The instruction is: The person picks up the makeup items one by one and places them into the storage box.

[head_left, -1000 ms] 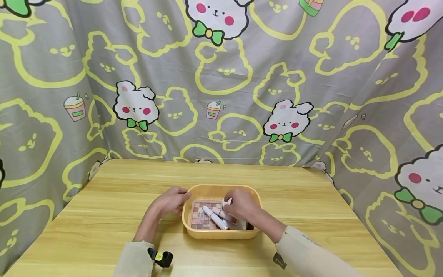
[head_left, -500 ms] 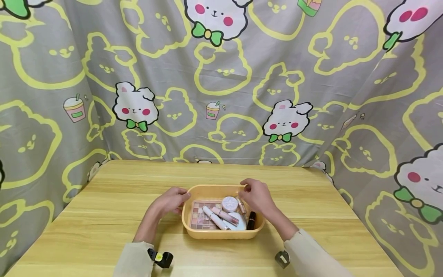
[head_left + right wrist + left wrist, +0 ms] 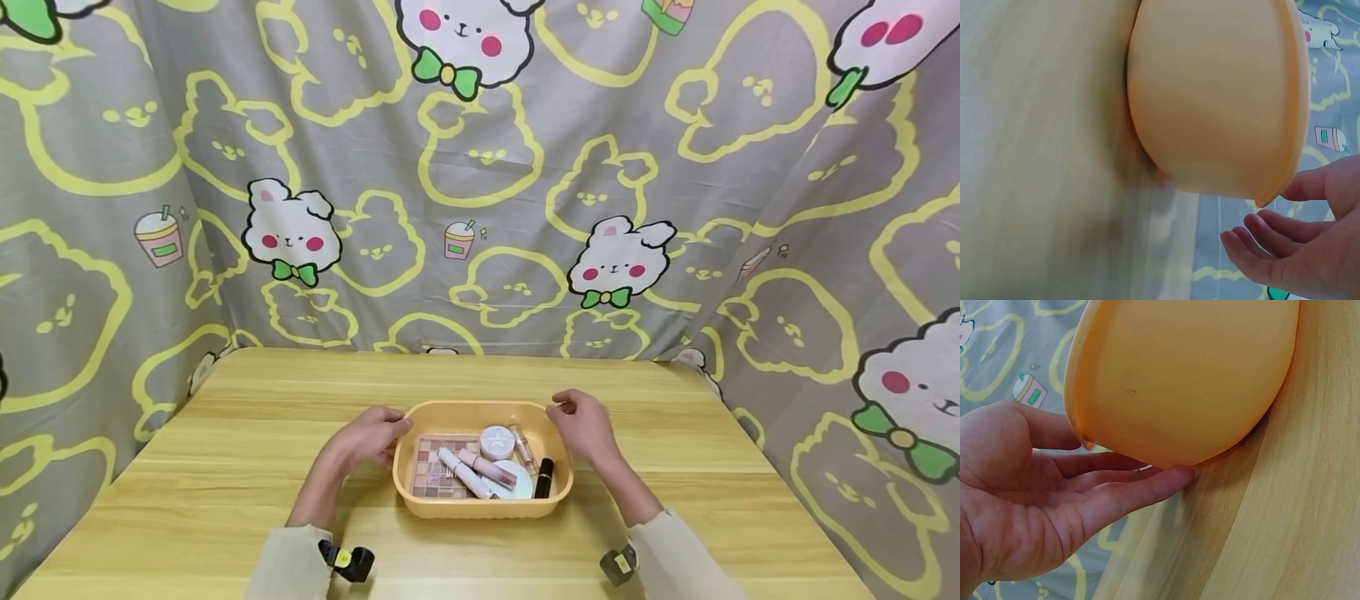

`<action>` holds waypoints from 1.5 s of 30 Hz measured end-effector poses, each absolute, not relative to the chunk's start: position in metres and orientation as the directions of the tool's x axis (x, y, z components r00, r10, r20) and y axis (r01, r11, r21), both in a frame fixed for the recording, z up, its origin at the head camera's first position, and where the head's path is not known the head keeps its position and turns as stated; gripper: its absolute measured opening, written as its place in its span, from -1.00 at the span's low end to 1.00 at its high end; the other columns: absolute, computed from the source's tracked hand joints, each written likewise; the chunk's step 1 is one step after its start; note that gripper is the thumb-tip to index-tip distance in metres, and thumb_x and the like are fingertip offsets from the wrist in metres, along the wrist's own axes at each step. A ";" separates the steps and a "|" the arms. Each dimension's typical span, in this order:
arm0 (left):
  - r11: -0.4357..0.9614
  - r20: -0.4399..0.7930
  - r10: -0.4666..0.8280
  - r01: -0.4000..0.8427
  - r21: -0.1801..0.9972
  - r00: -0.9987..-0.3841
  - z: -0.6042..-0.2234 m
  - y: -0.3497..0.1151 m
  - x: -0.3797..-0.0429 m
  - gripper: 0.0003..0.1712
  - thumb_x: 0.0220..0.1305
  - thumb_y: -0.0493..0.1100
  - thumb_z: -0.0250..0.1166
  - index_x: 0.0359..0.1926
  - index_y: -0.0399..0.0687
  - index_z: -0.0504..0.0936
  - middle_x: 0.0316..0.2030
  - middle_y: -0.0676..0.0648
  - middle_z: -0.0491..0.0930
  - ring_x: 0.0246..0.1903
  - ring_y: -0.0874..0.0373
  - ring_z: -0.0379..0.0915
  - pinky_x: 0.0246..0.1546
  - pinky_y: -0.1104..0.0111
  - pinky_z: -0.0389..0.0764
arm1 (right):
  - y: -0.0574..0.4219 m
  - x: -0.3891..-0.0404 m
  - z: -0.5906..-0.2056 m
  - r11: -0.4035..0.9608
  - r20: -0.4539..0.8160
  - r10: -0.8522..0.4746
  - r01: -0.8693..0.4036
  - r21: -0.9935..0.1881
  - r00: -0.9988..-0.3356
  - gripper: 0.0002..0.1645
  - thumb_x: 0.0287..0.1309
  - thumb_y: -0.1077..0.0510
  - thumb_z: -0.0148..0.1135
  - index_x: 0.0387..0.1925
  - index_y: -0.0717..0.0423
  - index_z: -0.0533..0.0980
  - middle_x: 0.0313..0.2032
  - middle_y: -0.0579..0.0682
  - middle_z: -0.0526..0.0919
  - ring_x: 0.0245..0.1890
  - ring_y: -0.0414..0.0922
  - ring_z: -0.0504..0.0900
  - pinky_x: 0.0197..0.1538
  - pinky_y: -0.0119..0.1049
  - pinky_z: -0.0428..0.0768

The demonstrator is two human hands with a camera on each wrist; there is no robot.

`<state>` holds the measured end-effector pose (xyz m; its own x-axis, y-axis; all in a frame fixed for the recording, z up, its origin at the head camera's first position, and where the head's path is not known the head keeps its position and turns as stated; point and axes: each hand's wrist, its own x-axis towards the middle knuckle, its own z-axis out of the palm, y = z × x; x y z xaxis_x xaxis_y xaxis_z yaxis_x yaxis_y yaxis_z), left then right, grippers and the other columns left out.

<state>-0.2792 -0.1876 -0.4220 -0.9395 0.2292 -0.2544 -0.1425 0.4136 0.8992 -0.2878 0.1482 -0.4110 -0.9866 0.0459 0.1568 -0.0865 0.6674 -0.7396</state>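
A pale orange plastic basin (image 3: 487, 508) stands on the table with cosmetics inside. My left hand (image 3: 369, 437) grips its left end, thumb at the rim and fingers against the outer wall (image 3: 1179, 381). At the right end is my right hand (image 3: 588, 423), thumb at the rim; in the right wrist view its fingers (image 3: 1260, 262) are loosely bent, apart from the wall. Inside lie an eyeshadow palette (image 3: 427, 467), a white tube (image 3: 465, 473), a pink lip gloss tube (image 3: 491, 471), a round star-lidded case (image 3: 497, 442), a white disc (image 3: 521, 486), a clear slim tube (image 3: 525, 450) and a black lipstick-like tube (image 3: 543, 479).
The wooden table (image 3: 300, 392) spreads around the basin. A grey curtain (image 3: 517, 225) with rabbit prints encloses its back and sides. Black wrist cameras sit at the left cuff (image 3: 352, 562) and the right cuff (image 3: 618, 565).
My right hand has let go of the star-lidded case in the basin, then moved out and right to the right-hand rim. The left hand has stayed on the left end.
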 end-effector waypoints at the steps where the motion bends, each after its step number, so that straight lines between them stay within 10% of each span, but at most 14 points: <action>1: 0.412 -0.254 0.230 -0.143 0.900 -0.939 -0.422 -0.188 -0.279 -0.49 0.59 -0.13 -0.01 0.33 -0.46 0.41 0.09 -0.30 0.63 0.02 -0.07 0.64 -0.16 0.13 0.74 | 0.149 -0.288 -0.412 0.665 0.146 0.048 -0.078 -0.743 -0.988 -0.62 0.33 0.12 0.22 0.04 0.29 0.63 -0.16 0.17 0.75 -0.11 0.08 0.71 -0.06 -0.05 0.68; 20: 0.390 -0.254 0.232 -0.149 0.909 -0.939 -0.420 -0.186 -0.278 -0.49 0.58 -0.17 -0.01 0.33 -0.48 0.40 0.08 -0.31 0.64 0.01 -0.08 0.65 -0.17 0.13 0.75 | 0.157 -0.284 -0.425 0.564 -0.016 0.039 0.035 -0.825 -0.999 -0.62 0.42 0.10 0.09 -0.05 0.29 0.68 -0.29 0.17 0.72 -0.44 -0.14 0.58 -0.40 -0.32 0.55; 45: 0.392 -0.259 0.214 -0.160 0.906 -0.942 -0.422 -0.185 -0.279 -0.49 0.58 -0.17 -0.02 0.33 -0.48 0.40 0.09 -0.32 0.63 0.04 -0.10 0.64 -0.14 0.12 0.75 | 0.163 -0.281 -0.427 0.427 -0.129 -0.077 0.084 -0.901 -0.989 -0.51 0.54 0.04 -0.01 0.18 0.35 0.53 -0.22 0.25 0.67 -0.35 -0.04 0.70 -0.34 -0.10 0.74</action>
